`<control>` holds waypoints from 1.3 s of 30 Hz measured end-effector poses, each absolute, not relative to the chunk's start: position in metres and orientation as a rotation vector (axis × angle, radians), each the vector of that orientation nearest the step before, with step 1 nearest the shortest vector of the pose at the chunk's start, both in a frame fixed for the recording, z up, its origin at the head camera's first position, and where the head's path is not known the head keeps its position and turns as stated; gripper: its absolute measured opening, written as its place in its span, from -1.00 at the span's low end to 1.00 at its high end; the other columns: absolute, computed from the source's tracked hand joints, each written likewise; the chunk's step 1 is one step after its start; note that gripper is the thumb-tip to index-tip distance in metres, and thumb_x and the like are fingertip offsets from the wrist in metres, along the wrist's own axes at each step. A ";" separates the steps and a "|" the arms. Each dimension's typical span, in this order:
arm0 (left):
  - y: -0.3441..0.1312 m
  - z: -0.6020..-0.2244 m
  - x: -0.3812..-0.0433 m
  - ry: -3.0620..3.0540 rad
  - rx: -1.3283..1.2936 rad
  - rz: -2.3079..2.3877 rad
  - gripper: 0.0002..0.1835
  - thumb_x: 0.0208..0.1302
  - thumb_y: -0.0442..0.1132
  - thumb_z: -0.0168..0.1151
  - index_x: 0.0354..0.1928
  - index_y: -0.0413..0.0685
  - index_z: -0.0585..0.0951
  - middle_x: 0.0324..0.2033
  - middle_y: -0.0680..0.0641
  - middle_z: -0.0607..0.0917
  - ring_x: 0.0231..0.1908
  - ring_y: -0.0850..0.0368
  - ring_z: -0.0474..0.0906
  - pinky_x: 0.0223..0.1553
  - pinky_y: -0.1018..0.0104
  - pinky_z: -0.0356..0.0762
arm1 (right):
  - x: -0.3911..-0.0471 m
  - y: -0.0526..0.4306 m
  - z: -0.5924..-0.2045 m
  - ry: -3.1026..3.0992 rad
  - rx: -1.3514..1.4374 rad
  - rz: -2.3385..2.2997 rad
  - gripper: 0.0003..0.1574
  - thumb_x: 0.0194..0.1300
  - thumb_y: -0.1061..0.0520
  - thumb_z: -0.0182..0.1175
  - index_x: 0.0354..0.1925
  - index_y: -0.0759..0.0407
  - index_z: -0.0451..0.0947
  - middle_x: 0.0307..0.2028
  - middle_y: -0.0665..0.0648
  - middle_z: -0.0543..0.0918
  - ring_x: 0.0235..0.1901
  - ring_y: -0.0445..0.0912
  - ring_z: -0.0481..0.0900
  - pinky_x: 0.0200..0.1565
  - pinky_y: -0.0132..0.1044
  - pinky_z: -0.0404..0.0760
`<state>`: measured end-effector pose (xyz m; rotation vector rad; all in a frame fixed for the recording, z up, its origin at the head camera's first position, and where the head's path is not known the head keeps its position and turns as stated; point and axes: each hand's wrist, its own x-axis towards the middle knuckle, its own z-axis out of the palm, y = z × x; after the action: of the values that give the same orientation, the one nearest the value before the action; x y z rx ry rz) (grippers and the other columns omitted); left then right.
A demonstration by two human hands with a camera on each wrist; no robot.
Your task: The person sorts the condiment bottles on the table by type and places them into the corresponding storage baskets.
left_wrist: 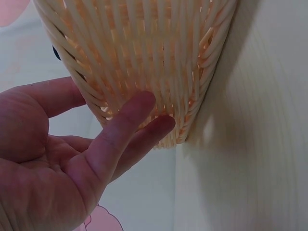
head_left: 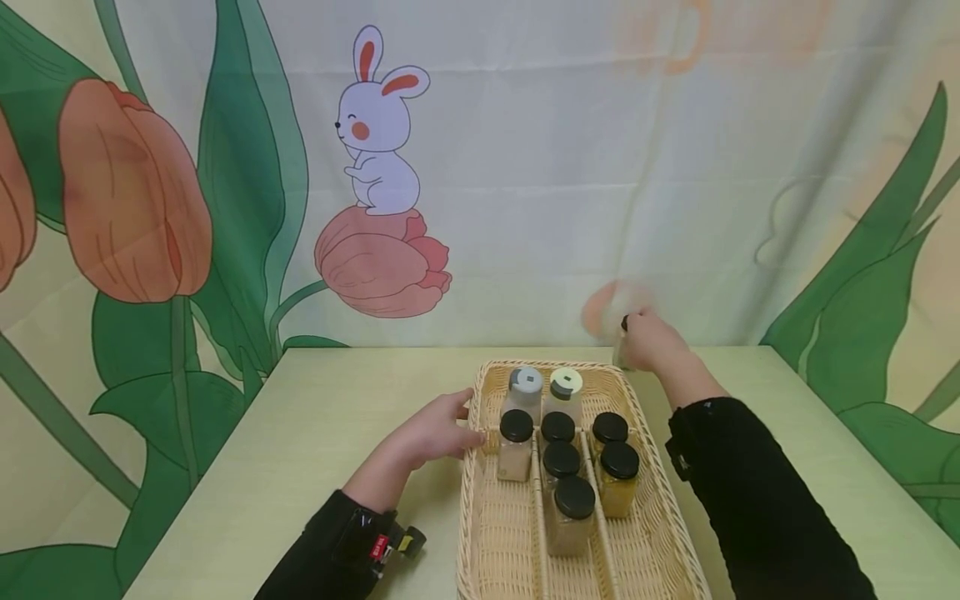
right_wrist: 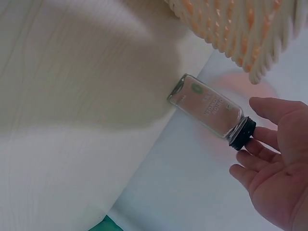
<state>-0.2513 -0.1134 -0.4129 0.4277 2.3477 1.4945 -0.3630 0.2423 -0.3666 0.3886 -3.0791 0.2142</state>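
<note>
A wicker basket (head_left: 468, 508) with woven dividers stands in front of me, holding several spice jars (head_left: 573, 525), most with black lids. My left hand (head_left: 438, 429) grips its left rim, thumb over the edge and fingers along the outer wall (left_wrist: 159, 57). Beyond the basket's far right corner is my right hand (head_left: 652, 342), beside a clear glass spice jar (right_wrist: 209, 106) with a black lid. In the right wrist view its fingers (right_wrist: 262, 151) are right at that lid, while the thumb stands apart. Pinkish-brown powder fills this jar.
Two jars with paler tops, a grey-white lid (head_left: 527, 381) and a cream lid (head_left: 566, 382), stand in the basket's far compartment. The pale table (head_left: 322, 467) ends at a printed cloth backdrop (head_left: 525, 208) with tulips and a rabbit.
</note>
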 end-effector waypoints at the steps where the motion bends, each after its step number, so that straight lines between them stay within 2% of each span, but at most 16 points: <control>1: -0.113 -0.413 -0.252 2.351 0.424 1.491 -0.09 0.11 -0.37 0.31 0.47 -0.16 0.06 0.05 -0.36 0.49 -0.36 0.01 0.65 -0.38 0.19 0.69 | -0.363 0.242 -0.365 -3.083 0.374 0.209 -0.51 0.37 0.20 -0.13 0.06 0.63 0.31 0.03 0.57 0.26 -0.21 0.21 0.36 -0.23 0.01 0.45; 6: -0.113 -0.414 -0.253 2.363 0.422 1.477 -0.08 0.10 -0.35 0.32 0.47 -0.14 0.07 0.05 -0.35 0.49 -0.36 0.03 0.65 -0.36 0.20 0.69 | -0.361 0.242 -0.359 -3.075 0.334 0.172 -0.49 0.32 0.17 0.03 0.01 0.63 0.34 0.00 0.56 0.30 -0.13 0.24 0.42 -0.06 0.12 0.52; 13: -0.113 -0.414 -0.252 2.370 0.414 1.474 -0.08 0.11 -0.35 0.33 0.47 -0.16 0.06 0.08 -0.37 0.47 -0.35 0.06 0.64 -0.35 0.20 0.69 | -0.359 0.244 -0.355 -3.081 0.294 0.194 -0.50 0.36 0.14 0.03 0.10 0.52 0.35 0.02 0.52 0.36 -0.06 0.28 0.43 -0.05 0.18 0.50; 15: -0.114 -0.414 -0.252 2.372 0.410 1.472 -0.08 0.11 -0.35 0.32 0.47 -0.18 0.05 0.10 -0.38 0.45 -0.35 0.06 0.64 -0.34 0.20 0.69 | -0.358 0.245 -0.352 -3.079 0.286 0.200 -0.58 0.35 0.15 0.05 0.02 0.48 0.41 -0.01 0.50 0.41 -0.08 0.27 0.44 -0.09 0.16 0.52; 17: -0.114 -0.415 -0.253 2.372 0.409 1.473 -0.08 0.10 -0.35 0.32 0.47 -0.18 0.05 0.11 -0.39 0.44 -0.35 0.06 0.64 -0.34 0.20 0.69 | -0.358 0.246 -0.350 -3.083 0.283 0.205 -0.73 0.34 0.17 0.05 -0.17 0.41 0.47 -0.13 0.42 0.49 -0.19 0.21 0.47 -0.19 0.09 0.53; 19: -0.114 -0.415 -0.253 2.373 0.411 1.471 -0.08 0.10 -0.35 0.32 0.47 -0.17 0.06 0.11 -0.38 0.45 -0.34 0.06 0.64 -0.34 0.20 0.69 | -0.358 0.246 -0.347 -3.080 0.284 0.206 -0.82 0.31 0.20 0.05 -0.39 0.31 0.44 -0.30 0.32 0.51 -0.33 0.14 0.46 -0.30 -0.01 0.49; 22: -0.114 -0.415 -0.252 2.376 0.418 1.467 -0.09 0.10 -0.34 0.33 0.46 -0.13 0.08 0.11 -0.36 0.46 -0.34 0.07 0.64 -0.34 0.19 0.69 | -0.357 0.247 -0.343 -3.087 0.299 0.208 -0.74 0.24 0.26 0.01 -0.57 0.18 0.27 -0.51 0.18 0.39 -0.50 0.05 0.33 -0.42 -0.09 0.34; 24: -0.114 -0.414 -0.252 2.378 0.418 1.462 -0.09 0.10 -0.34 0.33 0.47 -0.11 0.09 0.11 -0.34 0.46 -0.34 0.08 0.64 -0.33 0.20 0.69 | -0.355 0.249 -0.342 -3.085 0.303 0.218 -0.73 0.20 0.28 0.03 -0.60 0.16 0.24 -0.56 0.15 0.32 -0.53 0.03 0.29 -0.45 -0.11 0.32; 26: -0.114 -0.414 -0.252 2.381 0.419 1.462 -0.09 0.10 -0.34 0.33 0.46 -0.14 0.08 0.11 -0.36 0.45 -0.34 0.08 0.64 -0.34 0.19 0.69 | -0.353 0.250 -0.341 -3.078 0.314 0.240 -0.80 0.19 0.28 0.07 -0.54 0.21 0.31 -0.51 0.18 0.34 -0.51 0.05 0.32 -0.45 -0.10 0.37; 28: -0.114 -0.414 -0.252 2.383 0.413 1.458 -0.08 0.10 -0.34 0.33 0.47 -0.15 0.06 0.12 -0.36 0.44 -0.34 0.09 0.64 -0.34 0.20 0.69 | -0.350 0.251 -0.341 -3.071 0.339 0.254 -0.91 0.20 0.27 0.12 -0.37 0.32 0.44 -0.38 0.28 0.43 -0.40 0.11 0.41 -0.39 -0.05 0.45; 30: -0.114 -0.414 -0.252 2.382 0.408 1.460 -0.07 0.10 -0.34 0.33 0.47 -0.16 0.05 0.13 -0.37 0.44 -0.35 0.08 0.64 -0.34 0.20 0.69 | -0.349 0.253 -0.342 -3.065 0.377 0.259 -0.71 0.19 0.26 0.16 -0.10 0.37 0.50 -0.15 0.39 0.48 -0.22 0.17 0.44 -0.29 0.00 0.46; 33: -0.114 -0.414 -0.252 2.368 0.411 1.475 -0.06 0.10 -0.35 0.33 0.47 -0.18 0.03 0.14 -0.38 0.43 -0.35 0.07 0.64 -0.34 0.19 0.69 | -0.350 0.256 -0.344 -3.073 0.449 0.261 -0.45 0.19 0.27 0.17 0.16 0.41 0.42 0.07 0.46 0.43 -0.01 0.26 0.40 -0.18 0.04 0.44; 39: -0.114 -0.413 -0.251 2.357 0.419 1.489 -0.06 0.09 -0.36 0.34 0.47 -0.19 0.03 0.14 -0.39 0.42 -0.34 0.06 0.64 -0.34 0.19 0.69 | -0.351 0.263 -0.349 -3.090 0.543 0.238 -0.42 0.23 0.25 0.20 0.20 0.44 0.39 0.09 0.46 0.46 0.04 0.31 0.40 -0.02 0.14 0.49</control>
<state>-0.2511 -0.1140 -0.4135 0.4190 2.3575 1.4889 -0.3510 0.2632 -0.3492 0.5426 -3.0899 0.2378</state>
